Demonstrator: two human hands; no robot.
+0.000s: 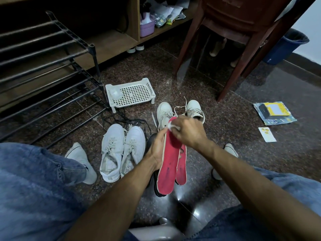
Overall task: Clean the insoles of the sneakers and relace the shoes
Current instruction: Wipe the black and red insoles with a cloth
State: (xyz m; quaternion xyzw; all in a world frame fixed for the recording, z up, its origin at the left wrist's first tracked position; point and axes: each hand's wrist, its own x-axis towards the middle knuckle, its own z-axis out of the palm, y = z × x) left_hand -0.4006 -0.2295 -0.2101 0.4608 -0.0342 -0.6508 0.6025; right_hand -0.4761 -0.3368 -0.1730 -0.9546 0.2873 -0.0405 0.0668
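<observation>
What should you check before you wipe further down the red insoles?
1. Left hand grips both red insoles: ok.
2. Right hand holds a white wipe at the top end of the front insole: ok.
3. Dark marks show lower on the front insole, not yet wiped: not ok.
4. Rear insole mostly hidden behind the front one, so its cleanliness: cannot tell.
5. Laces on the far white sneakers hang loose: not ok.

A home's lived-in room: polished speckled stone floor (260, 105), a black shoe rack (52, 70) left of the white plastic basket (130, 93), cluttered wooden shelving (135, 20) behind it, a brown chair (234, 32) to its right.
</observation>
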